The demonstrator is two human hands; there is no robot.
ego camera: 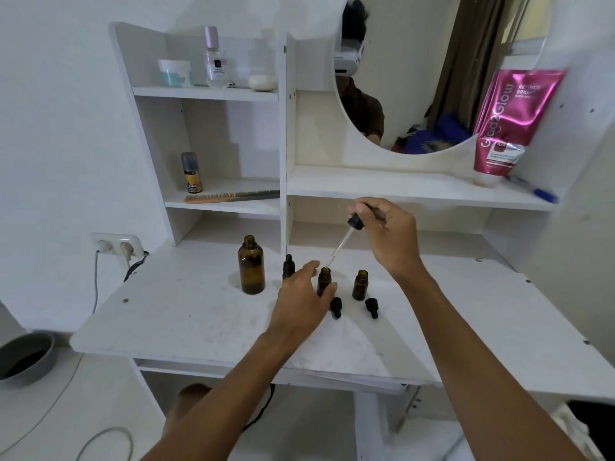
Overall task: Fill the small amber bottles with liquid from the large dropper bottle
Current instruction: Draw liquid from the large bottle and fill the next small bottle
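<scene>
Pinching dropper (354,223) w/ R hand (386,237), tip right at mouth of small bottle (324,281) mid-desk (166,314); L hand (299,301) fingers curled round that bottle. Big bottle (251,267) uncapped, upright, to its left; 2nd small bottle (360,285) open, just right.

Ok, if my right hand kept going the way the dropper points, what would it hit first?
The open mouth of the middle small amber bottle, which the left hand holds. The tip of the dropper in the right hand looks just above it, though depth is unclear.
</scene>
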